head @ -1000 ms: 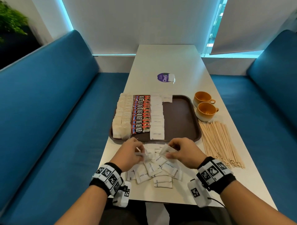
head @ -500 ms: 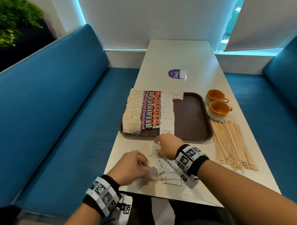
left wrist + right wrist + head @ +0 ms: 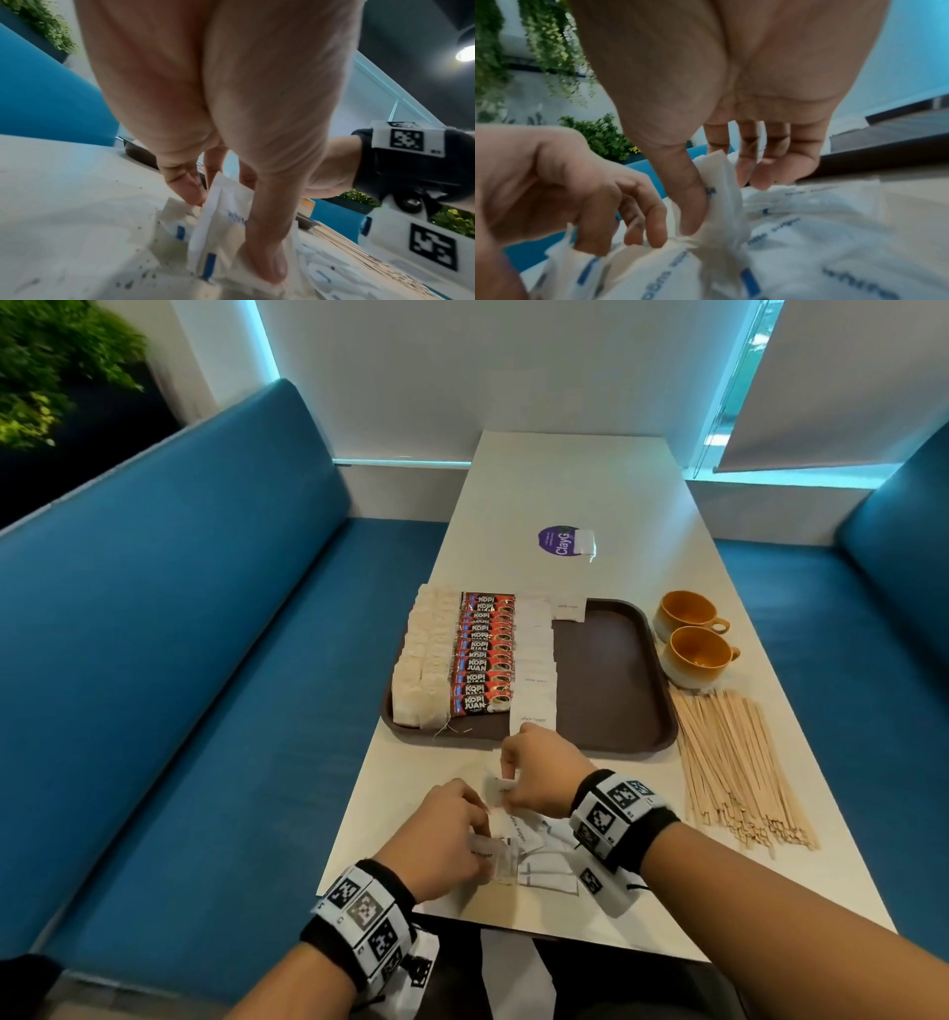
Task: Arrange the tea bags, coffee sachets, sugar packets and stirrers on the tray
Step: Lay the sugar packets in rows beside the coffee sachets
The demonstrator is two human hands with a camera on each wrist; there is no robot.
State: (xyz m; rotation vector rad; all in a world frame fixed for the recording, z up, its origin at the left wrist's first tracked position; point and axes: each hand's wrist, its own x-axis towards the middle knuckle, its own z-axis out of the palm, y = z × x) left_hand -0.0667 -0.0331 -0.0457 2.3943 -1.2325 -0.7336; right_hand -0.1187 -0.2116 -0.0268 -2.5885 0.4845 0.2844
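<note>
My left hand (image 3: 452, 834) pinches a sugar packet (image 3: 221, 221) between thumb and fingers, standing it on edge in the loose pile of sugar packets (image 3: 534, 857) on the near end of the surface (image 3: 590, 500). My right hand (image 3: 539, 770) pinches another packet (image 3: 721, 182) by its top edge, thumb against one face and a finger behind it, just above the same pile. The two hands are close together, almost touching.

The tray (image 3: 611, 670) sits just beyond my hands. On it the tea bags (image 3: 426, 665) fill the left column, the coffee sachets (image 3: 482, 654) the next, and a row of sugar packets (image 3: 534, 654) runs beside them; the right half is bare. The stirrers (image 3: 734, 762) lie in a heap on the surface to the right of the tray, near two cups (image 3: 693, 639).

These packets look very light and limp, thin paper that crumples and sags if I squeeze the middle. I judge the flat sealed end is the place to hold, lightly, so the packet stays flat for laying in the row. The stirrers look stiff but thin; I would gather them as a bundle around the middle.
</note>
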